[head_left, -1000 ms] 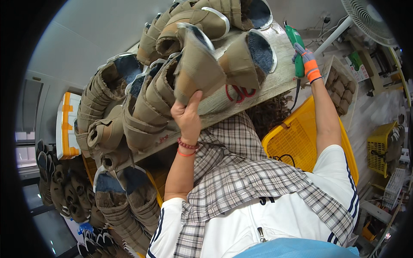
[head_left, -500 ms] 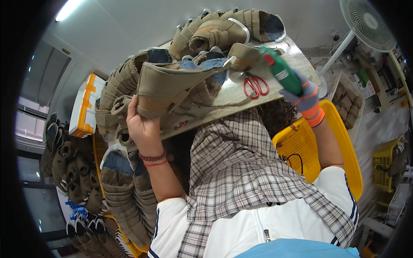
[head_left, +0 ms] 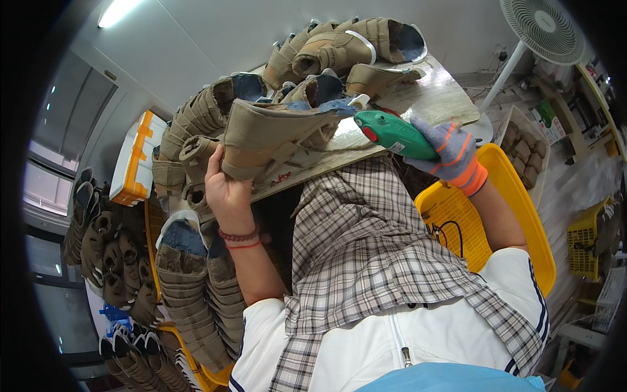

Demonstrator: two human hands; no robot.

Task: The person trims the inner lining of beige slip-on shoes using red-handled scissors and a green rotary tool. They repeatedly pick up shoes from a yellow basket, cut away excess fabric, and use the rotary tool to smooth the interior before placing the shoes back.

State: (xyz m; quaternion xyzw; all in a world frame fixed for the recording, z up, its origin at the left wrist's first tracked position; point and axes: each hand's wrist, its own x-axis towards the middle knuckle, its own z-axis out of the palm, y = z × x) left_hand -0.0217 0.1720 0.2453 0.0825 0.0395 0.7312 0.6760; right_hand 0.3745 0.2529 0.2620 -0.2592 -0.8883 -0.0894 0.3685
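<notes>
My bare left hand (head_left: 228, 191) grips a khaki shoe upper (head_left: 261, 134) from below and holds it up over the near edge of the table. Fuzzy blue lining and a white rim show along the upper's top side. My right hand (head_left: 452, 153), in a grey glove with orange bands, is closed around a green handheld power tool (head_left: 398, 136) with a red button. The tool's front end points left, close to the white rim; whether they touch I cannot tell. Behind the tool, the red-handled scissors are mostly hidden on the table.
Stacked khaki uppers (head_left: 186, 134) curve along the left and back of the table (head_left: 447, 88). A yellow basket (head_left: 522, 202) stands at my right, with a white fan (head_left: 539, 29) beyond. More nested uppers (head_left: 186, 281) and a white-and-orange box (head_left: 138, 159) are at my left.
My right hand has brought the green tool down and left toward the upper's rim, covering most of the scissors. My left hand and the upper have shifted slightly right in the view.
</notes>
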